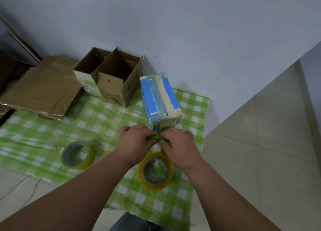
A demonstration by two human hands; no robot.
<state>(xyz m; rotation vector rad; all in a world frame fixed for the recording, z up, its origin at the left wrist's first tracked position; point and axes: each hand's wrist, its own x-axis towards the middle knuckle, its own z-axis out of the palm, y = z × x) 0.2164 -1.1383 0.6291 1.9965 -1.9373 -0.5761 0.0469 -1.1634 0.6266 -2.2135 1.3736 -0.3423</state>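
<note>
Left hand (133,142) and right hand (178,145) are both pinching a small green tool (157,138) at the blue box (159,98)'s near end, so I'd guess a careful, steady cut comes next.

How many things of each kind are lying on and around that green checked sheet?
Clear tape rolls: 2
Open cardboard boxes: 2
Flattened cardboard box: 1
Blue-and-white taped box: 1
Small green object, held in both hands: 1
Total: 7
</note>
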